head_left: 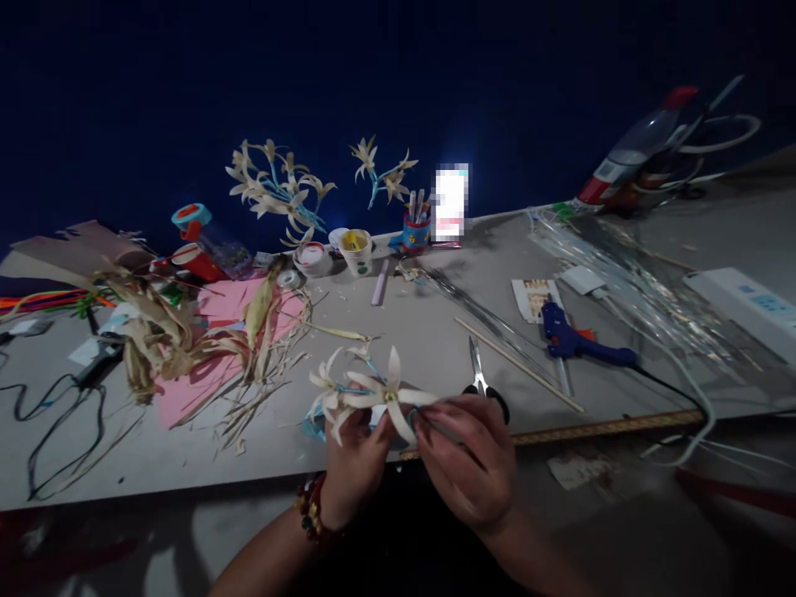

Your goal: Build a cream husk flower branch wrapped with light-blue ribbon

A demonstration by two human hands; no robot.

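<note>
Holding at bottom centre of the frame: left hand (pixel 354 464), fingers closed around the stems of a flower spray (pixel 390 396), pale narrow petals, light-blue wrapped stems. Spray sits above the left palm, blooms fanning to upper left of that hand; largest bloom faces the camera between the two hands. Right hand (pixel 469 464) comes in from lower right, thumb and fingers drawn together at the right edge of the same bloom, a bit of light-blue strip showing at the fingertips. Whether they pinch petal or strip, cannot tell. Beaded bracelet (pixel 309 507) on the left wrist.

Scissors (pixel 478 369) lie just beyond the right hand, blades pointing up the frame, black handles partly hidden by the fingers. Thin stick (pixel 519 365) slants beside them. Right of centre: blue glue gun (pixel 581 342), nozzle end near a small stained card (pixel 533 298). Clear shiny strips (pixel 647 282) spread across the right side.

Left of centre: dry husks (pixel 167 344) and shreds over pink paper (pixel 233 303). Upper centre: two more pale sprays, a fuller one (pixel 274 195) and a sparser one (pixel 381 176); below them a paper cup (pixel 357 255) and a blue pen holder (pixel 416 232), lit screen (pixel 450 203) just beside the holder.
</note>
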